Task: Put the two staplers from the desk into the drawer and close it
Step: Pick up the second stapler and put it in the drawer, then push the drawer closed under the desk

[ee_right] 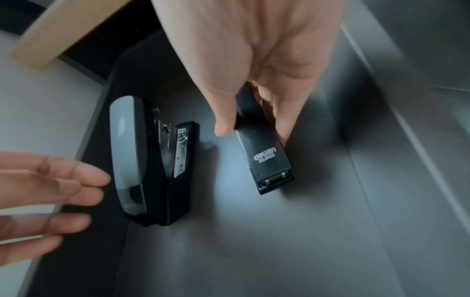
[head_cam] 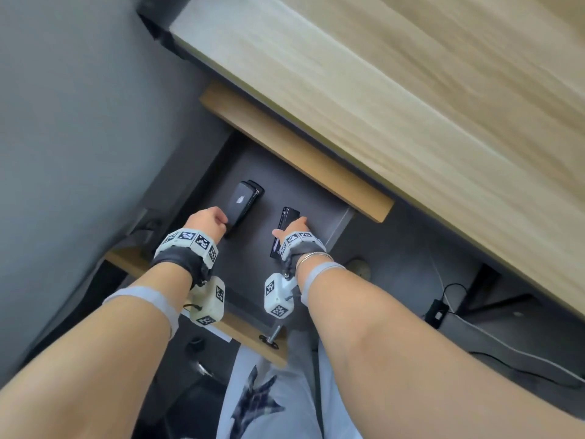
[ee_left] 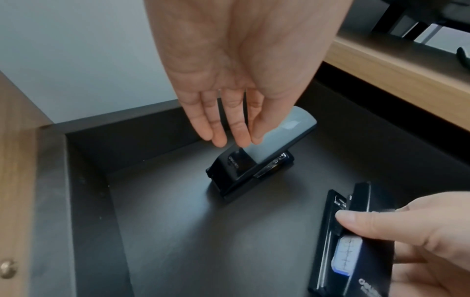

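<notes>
The dark drawer (head_cam: 304,188) is pulled out below the desk, and both staplers lie on its floor (ee_left: 178,221). The grey-topped stapler (head_cam: 242,200) (ee_left: 282,138) (ee_right: 127,150) lies on the left. My left hand (head_cam: 221,221) (ee_left: 236,138) (ee_right: 63,191) hovers at its near end with straight fingers and does not grip it. The black stapler (head_cam: 287,217) (ee_left: 366,203) (ee_right: 267,158) lies on the right. My right hand (head_cam: 289,228) (ee_left: 406,231) (ee_right: 253,128) pinches it between thumb and fingers, low over the drawer floor (ee_right: 254,231).
The light wooden desk top (head_cam: 380,90) overhangs the drawer's back. A key (head_cam: 273,338) sticks out of the drawer's wooden front (head_cam: 247,331), close to my legs. On the floor to the right lie cables and a black adapter (head_cam: 438,315). A grey wall (head_cam: 63,122) stands on the left.
</notes>
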The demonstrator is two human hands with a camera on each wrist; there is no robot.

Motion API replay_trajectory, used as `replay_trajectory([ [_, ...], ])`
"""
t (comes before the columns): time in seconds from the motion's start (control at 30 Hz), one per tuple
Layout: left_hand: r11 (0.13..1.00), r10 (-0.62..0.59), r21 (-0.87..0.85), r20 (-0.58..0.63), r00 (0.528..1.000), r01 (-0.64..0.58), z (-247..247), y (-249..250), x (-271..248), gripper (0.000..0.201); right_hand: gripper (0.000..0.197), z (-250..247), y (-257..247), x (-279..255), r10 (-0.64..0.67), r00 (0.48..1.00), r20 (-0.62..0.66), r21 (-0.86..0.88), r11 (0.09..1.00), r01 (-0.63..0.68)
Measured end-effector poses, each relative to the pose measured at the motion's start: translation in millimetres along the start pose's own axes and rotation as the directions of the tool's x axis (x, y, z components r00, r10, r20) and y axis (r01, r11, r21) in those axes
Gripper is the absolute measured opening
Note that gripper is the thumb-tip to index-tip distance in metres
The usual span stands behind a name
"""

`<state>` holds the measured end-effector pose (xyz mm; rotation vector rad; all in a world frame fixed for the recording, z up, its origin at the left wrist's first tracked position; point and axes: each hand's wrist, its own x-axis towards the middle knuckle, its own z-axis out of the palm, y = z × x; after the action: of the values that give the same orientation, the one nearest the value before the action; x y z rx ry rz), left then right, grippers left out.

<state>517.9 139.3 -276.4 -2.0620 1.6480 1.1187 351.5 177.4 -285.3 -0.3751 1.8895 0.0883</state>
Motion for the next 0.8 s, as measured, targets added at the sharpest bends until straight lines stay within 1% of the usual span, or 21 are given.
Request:
replay_trajectory([
  [0.17,1.000,0.000,0.005,0.006,1.000,0.000,6,-1,5,0.028,0.069,8,1,12,0.031,0.999,-0.017,0.103,0.994,-0.030],
  [0.3,1.000,0.014,0.014,0.021,1.000,-0.014,6,0,6,0.028,0.075,8,-1,12,0.030,0.999,-0.021,0.089,0.996,-0.028],
  [0.37,1.000,0.014,0.014,0.028,1.000,-0.015,5,0,4,0.028,0.074,3,-2,7,0.007,0.999,-0.042,0.056,0.998,-0.004],
  [0.47,1.000,-0.004,-0.009,0.014,1.000,0.004,-1,1,-3,0.027,0.061,-11,-5,-9,-0.066,0.993,-0.102,-0.007,0.998,0.065],
  [0.53,0.999,-0.025,-0.024,-0.004,1.000,0.025,-8,2,-10,0.027,0.049,-24,-10,-25,-0.149,0.979,-0.139,-0.123,0.984,0.132],
  [0.63,0.998,-0.059,-0.027,-0.026,0.998,0.058,-19,3,-26,0.027,0.024,-50,-21,-51,-0.295,0.944,-0.150,-0.313,0.920,0.237],
  [0.7,0.996,-0.087,-0.031,-0.032,0.996,0.086,-28,3,-40,0.028,0.023,-69,-29,-72,-0.369,0.919,-0.141,-0.409,0.867,0.286],
  [0.73,0.994,-0.105,-0.034,-0.032,0.994,0.104,-32,3,-47,0.028,0.025,-78,-33,-82,-0.400,0.905,-0.142,-0.437,0.846,0.305],
  [0.8,0.989,-0.147,-0.040,-0.036,0.989,0.146,-41,0,-60,0.029,0.031,-94,-42,-102,-0.449,0.876,-0.176,-0.442,0.831,0.337],
])
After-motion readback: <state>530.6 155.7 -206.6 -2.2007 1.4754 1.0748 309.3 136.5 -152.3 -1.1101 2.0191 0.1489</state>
